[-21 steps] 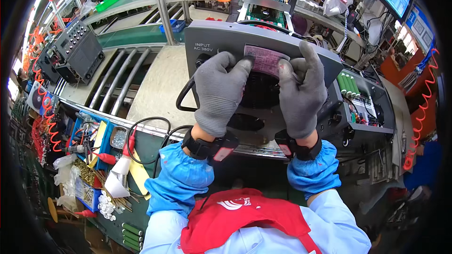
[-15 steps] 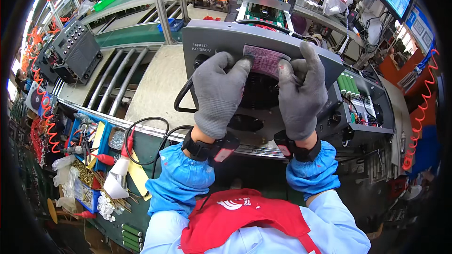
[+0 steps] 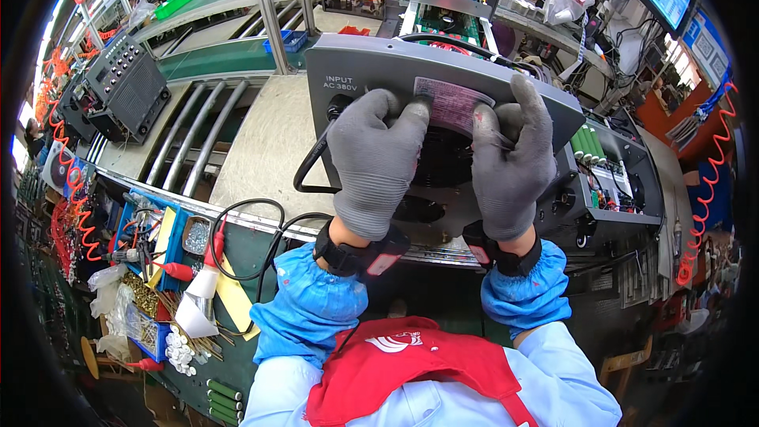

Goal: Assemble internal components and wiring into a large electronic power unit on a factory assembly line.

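Note:
A dark grey metal panel (image 3: 368, 61) of an equipment cabinet stands upright before me, with a pinkish rectangular label (image 3: 452, 105) on its face. My left hand (image 3: 370, 162), in a grey glove, rests its thumb on the label's left end while its other fingers are curled and hold nothing. At the label's right end is the thumb of my right hand (image 3: 514, 170), also gloved. Its index finger points up along the panel and the others are bent. Below the label shows a dark round fan opening (image 3: 444, 160), partly hidden by my hands. A black cable (image 3: 310, 162) leaves the panel at left.
Metal rollers (image 3: 188, 138) and another dark cabinet (image 3: 126, 83) lie to the left. A blue parts bin (image 3: 175, 241) and a red-and-white plug-like piece (image 3: 198, 300) sit on the green bench. An opened unit with green cylinders (image 3: 587, 145) stands right; a red coiled hose (image 3: 715, 182) hangs beyond.
Both hands have shifted slightly to the right, the left a little more. The thumbs stay on the label's ends.

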`<state>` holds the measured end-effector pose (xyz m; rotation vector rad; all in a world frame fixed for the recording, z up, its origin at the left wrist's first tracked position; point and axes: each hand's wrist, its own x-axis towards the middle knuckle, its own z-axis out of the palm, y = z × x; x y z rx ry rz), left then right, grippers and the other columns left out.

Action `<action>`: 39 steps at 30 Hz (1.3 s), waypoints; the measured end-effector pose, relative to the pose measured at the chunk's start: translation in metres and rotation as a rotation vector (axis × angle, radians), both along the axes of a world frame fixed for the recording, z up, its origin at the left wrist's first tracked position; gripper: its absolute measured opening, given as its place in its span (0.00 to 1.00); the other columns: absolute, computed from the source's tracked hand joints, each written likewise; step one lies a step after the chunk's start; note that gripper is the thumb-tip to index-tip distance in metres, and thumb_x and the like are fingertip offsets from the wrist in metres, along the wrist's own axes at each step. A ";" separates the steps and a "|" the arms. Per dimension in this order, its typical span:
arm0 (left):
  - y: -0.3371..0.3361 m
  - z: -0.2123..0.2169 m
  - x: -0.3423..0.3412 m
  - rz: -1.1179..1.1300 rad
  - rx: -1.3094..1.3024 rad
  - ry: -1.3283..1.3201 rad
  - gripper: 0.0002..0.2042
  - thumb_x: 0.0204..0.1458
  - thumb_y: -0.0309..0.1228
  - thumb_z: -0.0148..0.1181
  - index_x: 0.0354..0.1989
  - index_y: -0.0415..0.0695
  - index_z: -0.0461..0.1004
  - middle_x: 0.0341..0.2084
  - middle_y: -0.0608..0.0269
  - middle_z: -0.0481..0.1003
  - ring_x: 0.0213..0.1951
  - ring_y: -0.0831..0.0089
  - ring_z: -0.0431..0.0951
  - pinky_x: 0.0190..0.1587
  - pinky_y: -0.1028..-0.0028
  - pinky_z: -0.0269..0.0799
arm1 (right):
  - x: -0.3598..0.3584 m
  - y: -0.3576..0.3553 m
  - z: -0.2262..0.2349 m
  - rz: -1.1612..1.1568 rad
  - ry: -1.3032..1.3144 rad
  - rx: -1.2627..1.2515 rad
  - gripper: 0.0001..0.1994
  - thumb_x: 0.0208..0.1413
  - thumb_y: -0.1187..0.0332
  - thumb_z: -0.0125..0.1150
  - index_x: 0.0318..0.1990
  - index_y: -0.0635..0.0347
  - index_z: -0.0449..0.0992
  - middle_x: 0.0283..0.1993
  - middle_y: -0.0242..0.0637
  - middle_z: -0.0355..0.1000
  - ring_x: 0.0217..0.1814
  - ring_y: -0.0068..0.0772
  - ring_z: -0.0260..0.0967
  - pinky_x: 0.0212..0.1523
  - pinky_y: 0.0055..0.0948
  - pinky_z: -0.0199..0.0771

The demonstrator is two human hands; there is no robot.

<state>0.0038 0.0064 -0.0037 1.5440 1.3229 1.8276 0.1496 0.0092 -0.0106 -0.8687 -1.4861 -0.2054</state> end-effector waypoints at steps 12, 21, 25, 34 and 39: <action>-0.028 -0.016 -0.006 -0.542 -0.072 -0.751 0.14 0.53 0.23 0.55 0.49 0.37 0.69 0.44 0.53 0.76 0.45 0.65 0.78 0.49 0.65 0.75 | 0.037 -0.022 -0.004 -0.086 0.212 -0.041 0.20 0.59 0.75 0.62 0.59 0.65 0.69 0.35 0.32 0.74 0.30 0.17 0.67 0.31 0.21 0.69; 0.009 -0.020 0.052 -1.216 -0.065 -1.077 0.25 0.50 0.19 0.44 0.60 0.37 0.68 0.57 0.44 0.71 0.59 0.51 0.71 0.61 0.56 0.70 | 0.064 -0.021 -0.014 -0.074 0.321 -0.200 0.20 0.61 0.77 0.54 0.60 0.70 0.67 0.55 0.41 0.70 0.53 0.27 0.68 0.55 0.28 0.70; -0.004 -0.014 0.078 -1.156 -0.270 -0.988 0.23 0.51 0.21 0.45 0.59 0.34 0.68 0.54 0.44 0.72 0.58 0.51 0.73 0.60 0.58 0.71 | 0.072 -0.034 -0.005 0.130 0.540 -0.429 0.22 0.59 0.79 0.54 0.62 0.69 0.66 0.55 0.40 0.70 0.51 0.25 0.68 0.53 0.26 0.70; 0.009 0.053 0.133 -0.103 0.770 0.653 0.13 0.47 0.30 0.61 0.42 0.44 0.79 0.42 0.57 0.77 0.49 0.59 0.75 0.62 0.59 0.59 | 0.132 -0.042 0.001 0.386 0.240 -0.619 0.23 0.57 0.74 0.57 0.61 0.67 0.69 0.47 0.41 0.76 0.46 0.25 0.73 0.48 0.28 0.73; 0.024 0.040 0.148 0.076 0.739 0.804 0.08 0.50 0.39 0.60 0.31 0.48 0.75 0.32 0.65 0.75 0.40 0.64 0.74 0.50 0.63 0.62 | 0.197 -0.044 0.034 0.065 0.100 -1.048 0.17 0.56 0.69 0.57 0.51 0.67 0.76 0.37 0.36 0.77 0.41 0.23 0.74 0.44 0.26 0.74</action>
